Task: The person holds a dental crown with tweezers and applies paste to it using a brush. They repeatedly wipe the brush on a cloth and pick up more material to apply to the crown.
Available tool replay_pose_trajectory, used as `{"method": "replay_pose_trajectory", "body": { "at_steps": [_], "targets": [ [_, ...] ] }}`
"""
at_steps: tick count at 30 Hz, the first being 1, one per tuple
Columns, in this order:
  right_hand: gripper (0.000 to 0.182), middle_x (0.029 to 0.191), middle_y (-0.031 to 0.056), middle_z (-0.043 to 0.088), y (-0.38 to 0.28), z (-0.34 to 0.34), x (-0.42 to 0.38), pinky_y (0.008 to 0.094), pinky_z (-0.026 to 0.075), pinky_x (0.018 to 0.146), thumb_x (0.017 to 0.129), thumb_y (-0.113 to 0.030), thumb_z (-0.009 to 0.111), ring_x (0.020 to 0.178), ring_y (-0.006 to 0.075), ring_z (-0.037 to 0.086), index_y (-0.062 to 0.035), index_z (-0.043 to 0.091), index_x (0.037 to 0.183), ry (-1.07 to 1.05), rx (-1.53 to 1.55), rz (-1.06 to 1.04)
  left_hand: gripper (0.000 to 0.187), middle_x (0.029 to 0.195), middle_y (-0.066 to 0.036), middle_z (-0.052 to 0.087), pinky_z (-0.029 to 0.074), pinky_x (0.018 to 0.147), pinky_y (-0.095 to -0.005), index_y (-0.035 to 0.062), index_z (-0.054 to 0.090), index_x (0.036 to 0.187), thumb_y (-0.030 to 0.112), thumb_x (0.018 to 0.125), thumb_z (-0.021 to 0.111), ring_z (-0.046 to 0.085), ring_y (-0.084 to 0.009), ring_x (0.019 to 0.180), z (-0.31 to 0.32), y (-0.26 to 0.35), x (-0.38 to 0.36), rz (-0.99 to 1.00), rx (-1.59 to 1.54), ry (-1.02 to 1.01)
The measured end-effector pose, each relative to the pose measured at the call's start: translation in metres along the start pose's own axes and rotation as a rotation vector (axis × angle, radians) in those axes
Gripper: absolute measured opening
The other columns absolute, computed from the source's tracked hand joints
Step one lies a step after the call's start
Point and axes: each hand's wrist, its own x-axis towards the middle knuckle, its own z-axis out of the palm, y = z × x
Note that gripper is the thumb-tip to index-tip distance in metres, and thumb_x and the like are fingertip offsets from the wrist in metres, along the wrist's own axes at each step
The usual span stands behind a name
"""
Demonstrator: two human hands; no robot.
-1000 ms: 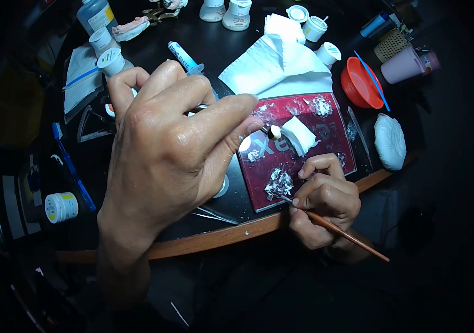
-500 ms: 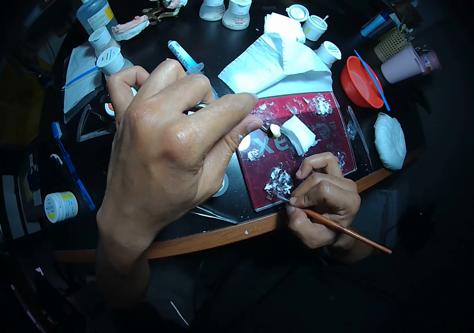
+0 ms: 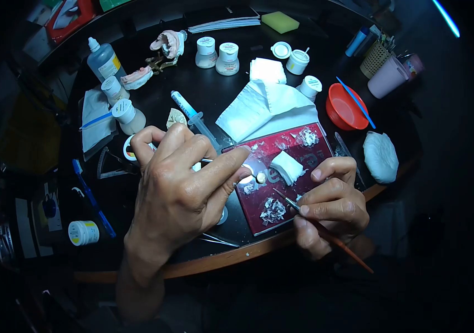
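Observation:
My left hand [image 3: 184, 180] is closed round a slim metal holder [image 3: 207, 160], most of it hidden by the fingers. At its tip sits a small cream-white piece that looks like a dental crown [image 3: 260, 177]. Between the thumb and fingers of my right hand [image 3: 334, 208] is a fine paintbrush [image 3: 334, 240] with a reddish-brown handle. Its bristle tip points up and left, just below the crown and apart from it. Beneath both hands lies a dark red glass slab [image 3: 252, 212] bearing white paste smears [image 3: 273, 211] and a folded white pad [image 3: 288, 167].
Behind the slab are a white cloth [image 3: 242, 116] and a syringe [image 3: 201, 123]. A red bowl [image 3: 341, 111] with a blue stick stands right, beside a round white pad [image 3: 381, 157]. Small bottles [image 3: 228, 59] and dental models [image 3: 167, 47] stand farther back. Tweezers [image 3: 220, 241] lie near the wooden edge.
The brush tip has lifted off the paste at the slab's lower left and moved up toward the crown. My view has tilted up, showing more of the desk's back.

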Motion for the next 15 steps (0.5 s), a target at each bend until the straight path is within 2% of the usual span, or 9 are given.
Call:
{"method": "replay_pose_trajectory", "body": {
  "at_steps": [3,9,12,15],
  "targets": [
    [0.03,0.079,-0.0014,0.074,0.001,0.003,0.005,0.036,0.049,0.089,0.068,-0.005,0.081,0.096,0.0257,0.064,-0.0107,0.076,0.096,-0.014,-0.05,-0.035,0.022,0.074,0.004,0.058,0.029,0.09,-0.0422,0.0152,0.086,0.112,0.023,0.091,0.085,0.052,-0.0168,0.079,0.0,0.0,0.0,0.003,0.008,-0.007],
    [0.028,0.082,-0.0004,0.074,0.0,0.005,0.004,0.0355,0.05,0.087,0.066,-0.003,0.08,0.095,0.0259,0.064,-0.0103,0.075,0.093,-0.029,-0.072,-0.048,0.022,0.074,0.004,0.057,0.03,0.09,-0.0415,0.015,0.086,0.111,0.023,0.09,0.085,0.052,-0.0165,0.079,0.001,-0.001,0.0,0.004,0.02,-0.007],
    [0.026,0.08,0.0005,0.073,-0.007,-0.001,0.003,0.0354,0.05,0.084,0.067,-0.002,0.078,0.093,0.0257,0.064,-0.0095,0.074,0.091,-0.066,-0.072,0.031,0.022,0.073,0.004,0.057,0.03,0.089,-0.0404,0.0148,0.086,0.111,0.023,0.09,0.085,0.052,-0.0162,0.078,0.003,-0.001,-0.001,-0.003,0.032,0.003],
    [0.021,0.067,0.0003,0.067,-0.012,-0.003,-0.011,0.0345,0.048,0.081,0.064,-0.001,0.072,0.079,0.0234,0.064,-0.007,0.07,0.084,-0.113,0.013,0.157,0.021,0.071,0.004,0.057,0.03,0.088,-0.0376,0.0141,0.086,0.111,0.022,0.091,0.085,0.051,-0.0155,0.077,0.004,-0.005,-0.001,0.0,0.059,0.018]
  ]
}}
